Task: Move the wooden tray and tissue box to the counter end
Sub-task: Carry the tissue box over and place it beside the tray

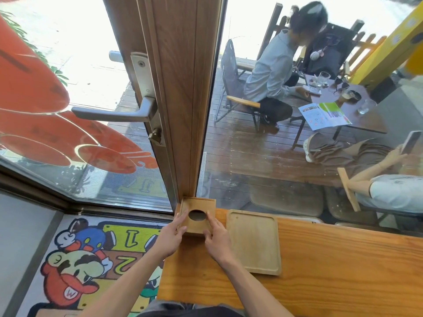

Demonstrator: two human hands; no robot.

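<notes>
A square wooden tissue box [198,204] with an oval hole in its lid stands at the far left end of the wooden counter [332,259], against the door frame. My left hand [174,234] presses on its left side and my right hand [216,236] on its right side, so both grip it. Just right of the box, a flat wooden tray [254,243] with a raised rim lies empty on the counter, a small gap between them.
A wooden door frame [183,99] with a metal handle [114,114] rises behind the box. Glass panes run along the counter's far edge. Outside, people sit at a table [357,106]. A cartoon floor mat [91,259] lies below the counter's left end.
</notes>
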